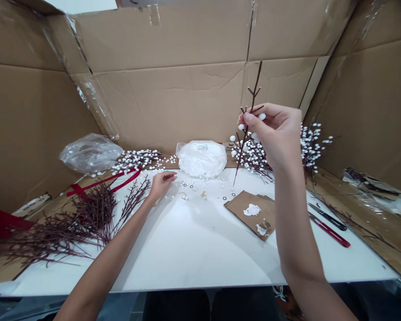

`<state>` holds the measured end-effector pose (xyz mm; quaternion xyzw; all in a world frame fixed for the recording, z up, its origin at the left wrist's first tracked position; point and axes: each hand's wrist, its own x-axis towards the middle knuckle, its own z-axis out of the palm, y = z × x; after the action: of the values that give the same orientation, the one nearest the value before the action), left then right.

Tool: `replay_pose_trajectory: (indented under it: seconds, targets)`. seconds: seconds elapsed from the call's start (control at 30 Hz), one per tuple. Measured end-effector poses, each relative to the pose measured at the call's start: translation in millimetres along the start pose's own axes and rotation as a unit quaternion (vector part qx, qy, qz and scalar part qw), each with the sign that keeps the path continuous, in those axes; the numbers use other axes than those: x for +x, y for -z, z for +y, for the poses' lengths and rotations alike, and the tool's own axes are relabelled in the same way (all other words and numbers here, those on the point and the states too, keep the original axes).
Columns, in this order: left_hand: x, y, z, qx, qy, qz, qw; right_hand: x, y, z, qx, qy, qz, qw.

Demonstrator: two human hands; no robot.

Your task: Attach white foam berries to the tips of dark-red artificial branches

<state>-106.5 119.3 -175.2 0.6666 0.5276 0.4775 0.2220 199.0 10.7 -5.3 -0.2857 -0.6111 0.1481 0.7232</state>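
Observation:
Raised above the table, my right hand (pixel 276 129) pinches a thin brown artificial twig (pixel 256 84) between thumb and fingers. The twig stands nearly upright, with a few white balls on its lower side shoots and bare, white-tipped shoots higher up. Low over the tabletop, my left hand (pixel 161 185) has its fingers pressed together among loose white balls; what they hold, if anything, is too small to make out. Just beyond it sits a clear plastic bag of white balls (pixel 202 159). A cardboard piece (pixel 249 211) with white paste on it lies below my right hand.
Bare brown twigs (pixel 95 207) are heaped at the left, beside a red ribbon (pixel 123 178). Finished-looking white-berry sprays (pixel 310 147) lie at the back right. Black snips (pixel 327 217) and a red-handled tool (pixel 330 229) rest at right. Cardboard walls (pixel 170 102) enclose the table.

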Motion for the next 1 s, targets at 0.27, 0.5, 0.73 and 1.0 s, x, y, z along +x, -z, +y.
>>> replay_pose_trajectory:
  seconds: [0.27,0.5,0.73,1.0]
  targets:
    - [14,-25,133,-0.301,-0.056,0.028,0.952,-2,-6,-5,-0.031,-0.016,-0.021,0.999]
    - [-8,-43,232,-0.496,-0.124,-0.016,0.859,-4,-11,-9,0.004,-0.028,-0.029,0.999]
    - [-14,-51,246,-0.552,-0.143,-0.038,0.82,-6,-16,-14,0.041,-0.017,-0.052,0.998]
    - [-11,-54,244,-0.591,-0.082,-0.026,0.802,-12,-22,-14,0.023,-0.017,-0.038,0.999]
